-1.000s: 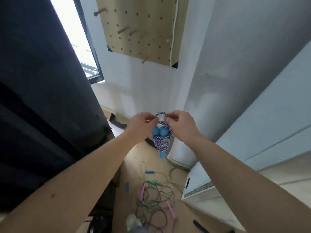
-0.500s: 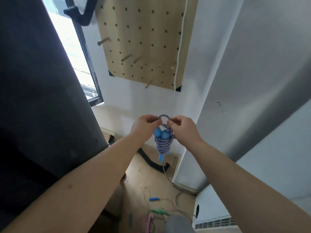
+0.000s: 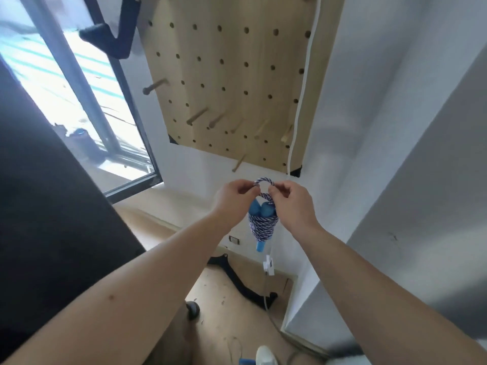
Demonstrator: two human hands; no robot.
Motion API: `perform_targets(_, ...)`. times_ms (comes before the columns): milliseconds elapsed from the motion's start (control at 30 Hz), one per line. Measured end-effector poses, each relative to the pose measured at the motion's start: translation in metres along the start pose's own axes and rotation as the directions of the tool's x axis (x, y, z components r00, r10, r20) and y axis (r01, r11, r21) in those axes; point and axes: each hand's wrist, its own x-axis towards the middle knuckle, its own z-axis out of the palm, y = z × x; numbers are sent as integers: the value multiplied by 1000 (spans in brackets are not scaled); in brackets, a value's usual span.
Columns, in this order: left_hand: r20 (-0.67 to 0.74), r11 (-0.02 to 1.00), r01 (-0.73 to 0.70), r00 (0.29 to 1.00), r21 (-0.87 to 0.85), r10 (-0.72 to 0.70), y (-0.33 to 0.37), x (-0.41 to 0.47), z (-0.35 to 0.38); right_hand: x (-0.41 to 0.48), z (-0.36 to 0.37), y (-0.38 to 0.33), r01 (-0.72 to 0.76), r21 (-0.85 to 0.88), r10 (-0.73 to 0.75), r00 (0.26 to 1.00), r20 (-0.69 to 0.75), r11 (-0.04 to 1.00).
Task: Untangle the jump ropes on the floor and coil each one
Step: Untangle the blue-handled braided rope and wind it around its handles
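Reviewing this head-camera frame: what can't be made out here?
Head view: whether tangled ropes lie on the floor; the bottom edge and forearms cut it off.
Head view: how the loop of the coiled rope is tied off; the left hand and right hand cover its ends.
Head view: the blue object at the bottom edge, cropped, unidentifiable.

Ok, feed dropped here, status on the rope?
Left hand, right hand pinching the top loop. Coiled jump rope hangs below. Peg just above, nothing between.
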Motion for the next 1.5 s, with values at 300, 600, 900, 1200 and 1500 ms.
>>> perform_targets(300,32,1000,-20,999,23,19,35,141,46,120,-6,6,-18,-2,17,966,-258,1000)
perform_targets(600,-71,999,38,997,22,-37,23,182,66,170,-3,19,-115,29,118,947,-298,993)
perform_targets(900,-26,994,-97,995,-42,96,21,178,62,161,3,27,10,-18,-12,987,-161,1000)
perform_targets(1200,16,966,-200,980,162,200,33,179,60,170,-2,20,-98,9,97,974,-204,995)
perform_targets(1500,-11,982,-158,987,108,160,22,193,65,187,2,24,-147,65,157,967,-199,987)
